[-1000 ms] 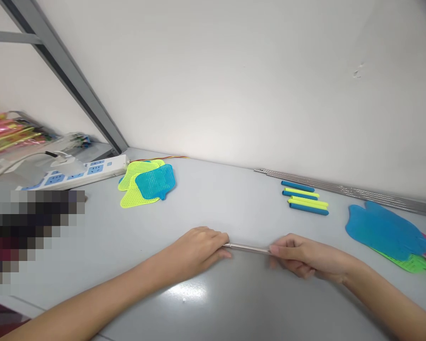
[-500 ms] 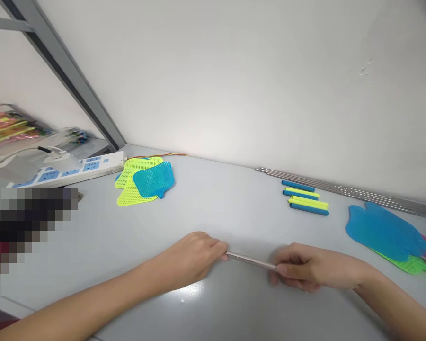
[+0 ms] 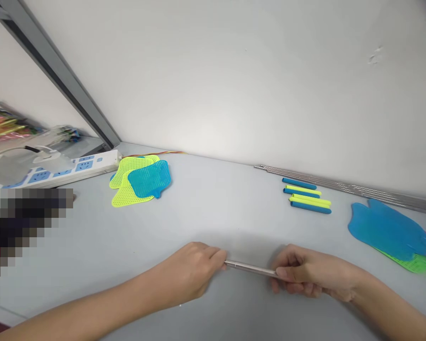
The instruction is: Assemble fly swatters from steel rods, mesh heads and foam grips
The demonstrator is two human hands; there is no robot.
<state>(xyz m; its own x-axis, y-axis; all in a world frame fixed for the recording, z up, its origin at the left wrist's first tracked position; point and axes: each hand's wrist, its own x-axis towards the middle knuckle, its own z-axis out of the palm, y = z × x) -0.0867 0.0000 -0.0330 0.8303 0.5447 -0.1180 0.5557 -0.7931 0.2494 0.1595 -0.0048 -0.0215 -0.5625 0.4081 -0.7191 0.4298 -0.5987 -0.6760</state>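
A thin silver metal rod (image 3: 250,268) stretches between my two hands above the grey table, tilting slightly down to the right. My left hand (image 3: 199,267) is closed around its left end, thumb and fingers pressed together. At the other end, my right hand (image 3: 298,271) pinches the rod between thumb and fingers. Both ends are hidden inside my hands. Beyond my right hand lie several blue and yellow grip tubes (image 3: 308,202). Past my left hand is a small pile of flyswatter heads, a blue one (image 3: 149,179) on top of yellow ones (image 3: 124,196).
Long thin metal rods (image 3: 341,185) lie along the wall at the right. Blue hand-shaped swatter heads (image 3: 386,232) overlap a green one (image 3: 417,264) at the right edge. A white power strip (image 3: 92,163) and a grey metal frame post (image 3: 71,90) stand at the left.
Both hands still hold the rod. My left hand and the rod's left end have come slightly lower, so the rod looks more level. The view has shifted a little.
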